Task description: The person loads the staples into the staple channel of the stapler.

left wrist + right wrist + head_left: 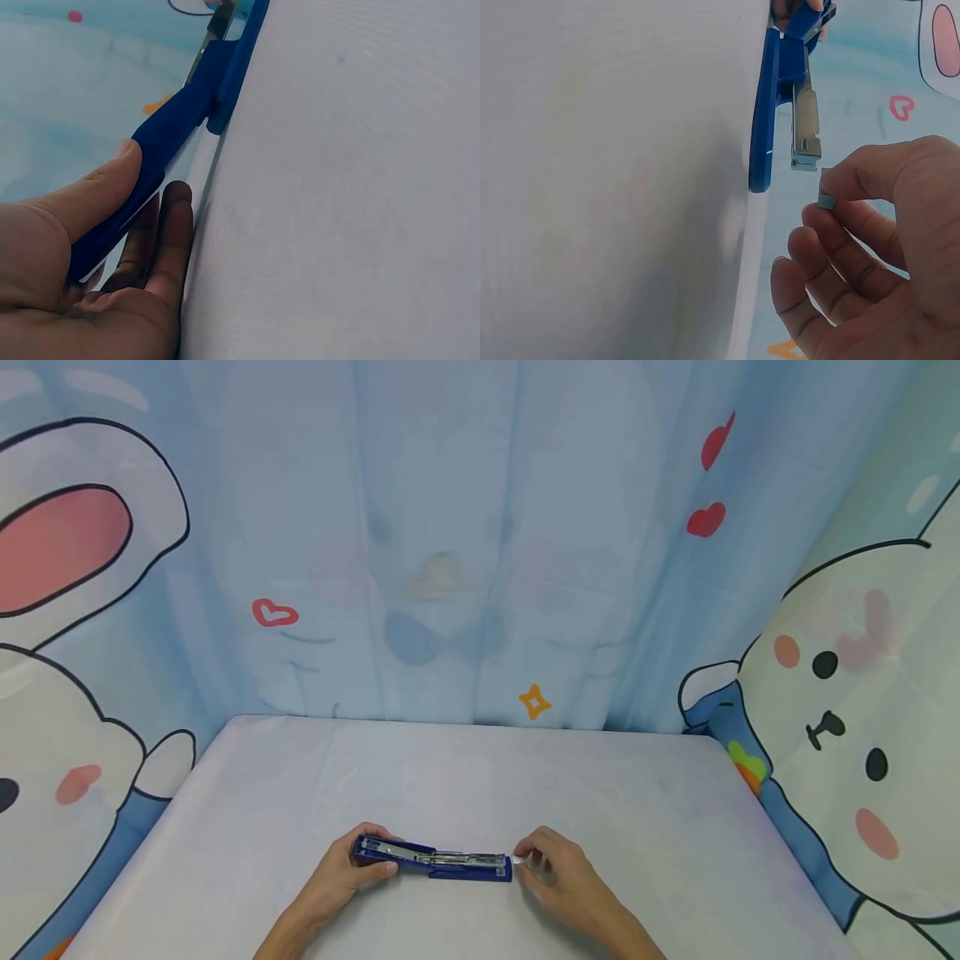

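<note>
While the stapler [471,875] is already folded wide open, the strip of staples [826,201], as the small ridged metal piece appears to be, is not yet in the rail [806,112]; judging by this, loading and closing are left. Whether the rail holds other staples cannot be told. The stapler lies between the hands, its base apparently on the table [675,827]. Its long axis runs roughly from 9 to 3 o'clock in the head view, the rail end pointing to 3, the cover [405,858] slanting back towards 10. The left hand [337,872] curls around the cover; the right hand [561,878] pinches the strip between thumb and forefinger, other fingers loosely bent, just beyond the rail's tip.
</note>
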The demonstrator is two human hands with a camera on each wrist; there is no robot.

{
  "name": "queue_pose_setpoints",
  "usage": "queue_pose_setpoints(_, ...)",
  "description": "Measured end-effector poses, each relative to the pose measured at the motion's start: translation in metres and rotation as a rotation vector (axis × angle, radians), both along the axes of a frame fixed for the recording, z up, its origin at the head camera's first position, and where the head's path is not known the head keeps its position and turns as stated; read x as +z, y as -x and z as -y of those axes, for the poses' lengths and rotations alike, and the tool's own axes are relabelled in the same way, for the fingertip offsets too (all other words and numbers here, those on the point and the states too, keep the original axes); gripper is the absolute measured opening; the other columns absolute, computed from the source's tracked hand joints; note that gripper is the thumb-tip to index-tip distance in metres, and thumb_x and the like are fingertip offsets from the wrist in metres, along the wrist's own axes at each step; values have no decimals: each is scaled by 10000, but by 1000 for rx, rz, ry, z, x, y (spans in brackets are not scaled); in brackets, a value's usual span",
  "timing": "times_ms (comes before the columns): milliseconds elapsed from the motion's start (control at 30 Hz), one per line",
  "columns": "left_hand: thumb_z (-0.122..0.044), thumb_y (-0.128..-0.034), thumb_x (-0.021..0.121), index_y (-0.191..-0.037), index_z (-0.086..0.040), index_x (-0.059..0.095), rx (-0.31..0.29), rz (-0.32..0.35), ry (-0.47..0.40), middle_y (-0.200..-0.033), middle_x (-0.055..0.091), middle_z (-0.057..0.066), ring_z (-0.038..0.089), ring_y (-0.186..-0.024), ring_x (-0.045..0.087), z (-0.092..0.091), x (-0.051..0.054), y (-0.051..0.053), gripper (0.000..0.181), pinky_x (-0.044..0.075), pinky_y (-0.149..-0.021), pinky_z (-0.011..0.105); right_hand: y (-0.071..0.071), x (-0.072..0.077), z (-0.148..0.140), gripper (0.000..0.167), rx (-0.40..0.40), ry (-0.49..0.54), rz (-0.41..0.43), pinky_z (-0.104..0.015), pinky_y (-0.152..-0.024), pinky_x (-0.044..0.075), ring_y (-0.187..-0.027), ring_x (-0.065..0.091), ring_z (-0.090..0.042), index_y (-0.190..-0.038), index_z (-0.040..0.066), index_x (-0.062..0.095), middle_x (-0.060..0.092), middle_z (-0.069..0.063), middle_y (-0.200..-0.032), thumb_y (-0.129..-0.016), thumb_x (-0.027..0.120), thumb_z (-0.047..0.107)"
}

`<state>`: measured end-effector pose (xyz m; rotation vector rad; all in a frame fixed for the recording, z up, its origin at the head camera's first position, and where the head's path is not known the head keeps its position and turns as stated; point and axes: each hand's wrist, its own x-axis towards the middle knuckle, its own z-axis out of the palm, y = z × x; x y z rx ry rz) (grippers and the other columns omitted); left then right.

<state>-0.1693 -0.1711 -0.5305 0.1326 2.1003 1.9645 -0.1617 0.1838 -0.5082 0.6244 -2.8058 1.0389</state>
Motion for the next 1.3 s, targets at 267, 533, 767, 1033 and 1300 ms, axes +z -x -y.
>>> queue_pose_setpoints(267,-141,-887,862,-1282,9,608,24,-5,11,-1355,703,167,202,-1207,634,-4,0,1,494,516,-950,183,0,-3,2,239,21,38,-68,-228,-739,544,-856,586,-29,-1019,189,706,660,124,-974,-888,787,6)
queue_pose_setpoints(533,-142,-885,865,-1289,12,605,24,-7,6,-1363,699,172,198,-1207,639,-4,-1,1,505,523,-947,187,0,-3,7,224,-11,39,-51,-227,-747,545,-865,575,-10,-1023,181,704,657,110,-980,-899,786,13)
queue_pose_setpoints(767,-145,-884,867,-1291,13,605,24,-2,6,-1356,702,162,189,-1190,637,-4,-1,1,509,527,-935,190,0,-4,7,232,16,52,-106,-223,-741,552,-873,573,2,-1032,176,699,668,97,-999,-900,790,8)
queue_pose_setpoints(1033,-151,-876,874,-1296,17,604,31,5,0,-1335,698,153,187,-1174,631,-2,-1,1,526,521,-933,184,0,-5,10,239,29,56,-133,-216,-743,552,-890,585,-12,-1032,182,702,670,118,-1008,-897,796,8)
queue_pose_setpoints(1300,-156,-886,867,-1295,20,602,26,-3,1,-1339,695,154,191,-1186,631,-3,-1,1,518,524,-933,186,1,-5,13,233,17,54,-126,-213,-738,547,-883,589,-15,-1013,188,706,668,120,-995,-894,802,13)
